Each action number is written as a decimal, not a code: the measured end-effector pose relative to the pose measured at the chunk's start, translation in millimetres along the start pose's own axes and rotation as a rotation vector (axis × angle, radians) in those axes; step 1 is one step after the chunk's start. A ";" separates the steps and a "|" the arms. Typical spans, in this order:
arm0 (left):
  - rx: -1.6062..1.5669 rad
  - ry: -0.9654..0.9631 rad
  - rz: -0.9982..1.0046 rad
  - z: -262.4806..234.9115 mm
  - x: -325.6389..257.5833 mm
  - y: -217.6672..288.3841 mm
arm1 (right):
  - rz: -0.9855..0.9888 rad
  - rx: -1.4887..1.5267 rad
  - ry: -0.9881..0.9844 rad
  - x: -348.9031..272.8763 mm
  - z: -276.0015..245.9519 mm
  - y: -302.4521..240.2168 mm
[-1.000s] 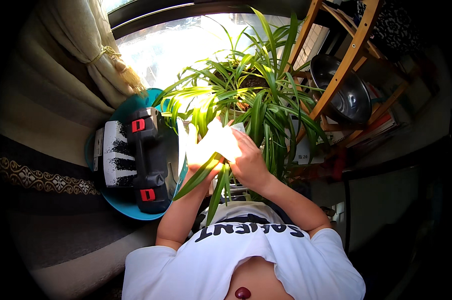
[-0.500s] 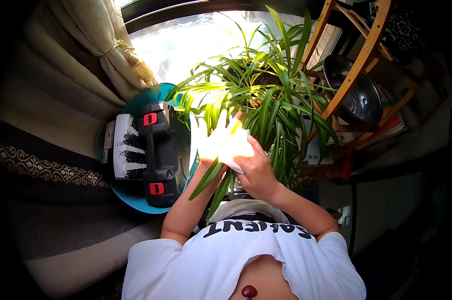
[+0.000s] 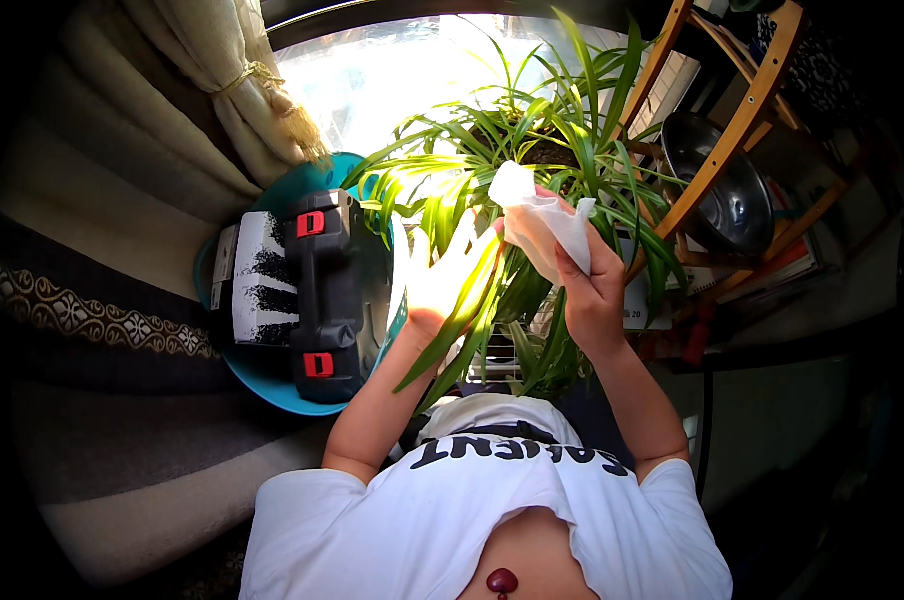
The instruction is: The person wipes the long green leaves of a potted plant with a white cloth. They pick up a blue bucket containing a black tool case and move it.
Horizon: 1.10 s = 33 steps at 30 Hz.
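Two hands work at one plant: the left hand (image 3: 442, 280) lies flat under a long leaf (image 3: 467, 305), fingers spread; the right hand (image 3: 587, 285) pinches one white cloth (image 3: 537, 220). One black case (image 3: 317, 295) fills the teal tub (image 3: 272, 385) leftward; one wooden shelf (image 3: 717, 150) crowds the right.

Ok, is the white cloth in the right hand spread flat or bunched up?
Bunched up. The white cloth is crumpled in the right hand, its folds gathered, above a long green leaf that rests on the left hand.

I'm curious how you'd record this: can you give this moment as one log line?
left hand: supports long green leaf | right hand: grips white cloth | potted plant by window | black case on teal tub
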<state>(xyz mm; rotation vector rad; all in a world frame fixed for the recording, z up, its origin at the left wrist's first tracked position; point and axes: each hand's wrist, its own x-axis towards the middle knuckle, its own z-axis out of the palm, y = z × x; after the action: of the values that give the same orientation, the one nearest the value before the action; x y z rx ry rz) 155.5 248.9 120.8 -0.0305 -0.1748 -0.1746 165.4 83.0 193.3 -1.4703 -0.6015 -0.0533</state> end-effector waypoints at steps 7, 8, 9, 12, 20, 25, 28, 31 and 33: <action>0.103 0.072 -0.015 -10.7 5.6 10.8 | -0.342 -0.737 -0.322 -38.2 39.5 35.5; 0.054 0.093 -0.038 -10.5 6.2 13.5 | -0.307 -0.654 -0.339 -43.1 45.3 30.7; 0.009 0.112 -0.061 -9.7 6.0 15.5 | -0.276 -0.569 -0.352 -45.7 49.3 26.8; -0.014 0.101 -0.074 -14.3 6.5 20.9 | -0.324 -0.546 -0.331 -46.8 54.5 21.8; 0.266 0.055 -0.012 -29.5 16.5 19.0 | -0.352 -0.214 -0.610 -64.3 70.4 25.9; 0.191 0.031 -0.038 -46.1 9.4 13.4 | 0.613 0.606 -0.511 -45.3 48.7 -9.5; 0.233 0.220 -0.040 -44.7 3.6 13.8 | 0.474 0.807 -0.223 -23.6 16.3 -20.9; 0.002 0.040 -0.155 -28.4 0.4 0.1 | -0.019 0.420 0.138 1.0 -7.0 -19.6; 0.187 0.300 -0.112 -9.3 6.1 -7.2 | -0.057 0.101 0.154 19.3 -18.2 -10.3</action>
<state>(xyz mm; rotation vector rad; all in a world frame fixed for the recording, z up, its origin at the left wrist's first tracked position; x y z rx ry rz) 161.7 240.4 112.9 0.1912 0.1072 -0.2716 184.1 70.9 211.0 -1.3372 -0.5135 -0.1769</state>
